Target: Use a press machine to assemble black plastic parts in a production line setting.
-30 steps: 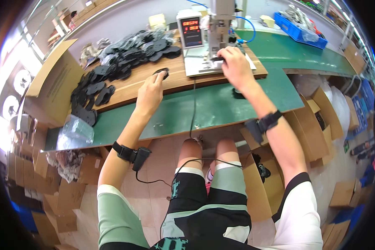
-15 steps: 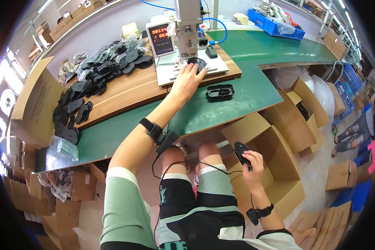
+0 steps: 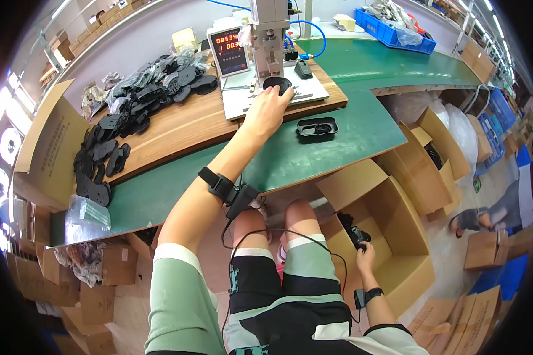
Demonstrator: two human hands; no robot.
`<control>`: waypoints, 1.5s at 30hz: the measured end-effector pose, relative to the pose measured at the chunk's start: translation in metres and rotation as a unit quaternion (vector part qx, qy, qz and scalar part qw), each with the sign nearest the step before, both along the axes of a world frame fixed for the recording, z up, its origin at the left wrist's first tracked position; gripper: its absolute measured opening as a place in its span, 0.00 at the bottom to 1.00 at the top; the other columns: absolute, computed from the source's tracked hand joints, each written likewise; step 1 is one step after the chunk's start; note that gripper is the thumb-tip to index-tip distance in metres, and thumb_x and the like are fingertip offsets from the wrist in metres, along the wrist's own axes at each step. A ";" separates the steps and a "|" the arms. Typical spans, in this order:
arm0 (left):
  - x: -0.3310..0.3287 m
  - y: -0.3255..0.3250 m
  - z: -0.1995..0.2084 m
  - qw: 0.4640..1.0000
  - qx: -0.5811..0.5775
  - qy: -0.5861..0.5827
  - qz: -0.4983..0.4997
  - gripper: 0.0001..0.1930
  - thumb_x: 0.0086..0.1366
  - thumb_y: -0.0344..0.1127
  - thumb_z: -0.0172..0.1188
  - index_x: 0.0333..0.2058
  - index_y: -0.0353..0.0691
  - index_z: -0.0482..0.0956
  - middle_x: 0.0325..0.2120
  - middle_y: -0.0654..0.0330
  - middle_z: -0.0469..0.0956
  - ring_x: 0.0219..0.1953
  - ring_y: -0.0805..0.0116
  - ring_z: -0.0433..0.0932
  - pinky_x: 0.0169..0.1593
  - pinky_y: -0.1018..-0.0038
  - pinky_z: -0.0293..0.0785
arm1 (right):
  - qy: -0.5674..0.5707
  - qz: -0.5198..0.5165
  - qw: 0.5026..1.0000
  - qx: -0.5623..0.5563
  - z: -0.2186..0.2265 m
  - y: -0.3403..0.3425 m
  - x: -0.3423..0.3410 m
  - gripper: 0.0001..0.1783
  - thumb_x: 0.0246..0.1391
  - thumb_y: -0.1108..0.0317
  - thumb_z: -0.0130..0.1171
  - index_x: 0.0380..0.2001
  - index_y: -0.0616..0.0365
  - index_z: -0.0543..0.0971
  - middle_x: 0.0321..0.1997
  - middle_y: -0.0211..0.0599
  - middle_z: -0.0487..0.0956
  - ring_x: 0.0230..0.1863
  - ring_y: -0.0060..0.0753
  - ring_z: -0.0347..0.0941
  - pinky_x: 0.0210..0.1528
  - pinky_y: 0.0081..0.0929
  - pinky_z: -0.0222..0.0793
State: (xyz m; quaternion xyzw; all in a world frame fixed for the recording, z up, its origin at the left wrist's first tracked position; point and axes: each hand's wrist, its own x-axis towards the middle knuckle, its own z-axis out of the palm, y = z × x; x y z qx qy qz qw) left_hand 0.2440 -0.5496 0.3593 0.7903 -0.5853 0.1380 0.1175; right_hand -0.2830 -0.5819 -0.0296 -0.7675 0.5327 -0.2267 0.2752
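Note:
My left hand [image 3: 267, 109] reaches to the press [image 3: 271, 44] on the bench. Its fingers are closed round the near edge of a black rounded plastic part [image 3: 278, 84] on the white base plate [image 3: 237, 105], below the press head. My right hand [image 3: 366, 253] is down in the open cardboard box [image 3: 405, 236] at my right. Its fingers pinch a black plastic piece [image 3: 359, 236], beside other dark pieces [image 3: 346, 221] at the box's left side. How much of the piece lies in the grip is hard to make out.
A pile of black flat parts [image 3: 137, 109] covers the left of the wooden board [image 3: 154, 139]. A small black tray [image 3: 317, 128] sits on the green bench [image 3: 367, 133]. A digital display box [image 3: 229, 52] stands beside the press. A cable [image 3: 290, 229] crosses my lap. A blue crate [image 3: 391, 36] stands far right.
My right hand has lowered the black part from above the box's near left edge into the box. My left hand stays at the press, its fingers slightly shifted on the part there.

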 end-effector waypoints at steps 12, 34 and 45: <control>0.014 0.005 -0.023 0.992 -0.079 -0.086 -0.046 0.23 0.67 0.23 0.57 0.61 0.38 0.74 0.56 0.41 0.80 0.60 0.43 0.80 0.64 0.53 0.75 | 0.137 -0.016 0.942 0.306 -0.076 -0.059 0.023 0.33 0.69 0.51 0.45 0.65 0.65 0.77 0.67 0.64 0.78 0.71 0.64 0.72 0.72 0.46 0.65; 0.025 0.006 -0.025 0.983 -0.163 -0.007 -0.088 0.24 0.61 0.17 0.58 0.57 0.34 0.74 0.44 0.43 0.83 0.48 0.40 0.82 0.55 0.52 0.79 | -0.281 0.318 0.863 -0.274 0.304 0.020 0.250 0.16 0.50 0.81 0.64 0.44 0.60 0.82 0.52 0.48 0.80 0.52 0.55 0.79 0.54 0.42 0.76; 0.013 0.002 -0.032 0.991 -0.133 0.009 -0.031 0.43 0.57 0.21 0.65 0.73 0.33 0.61 0.55 0.42 0.72 0.50 0.42 0.82 0.53 0.58 0.83 | -0.098 0.320 0.850 -0.407 0.342 -0.072 0.421 0.34 0.44 0.79 0.65 0.59 0.63 0.74 0.55 0.49 0.80 0.58 0.56 0.77 0.58 0.56 0.71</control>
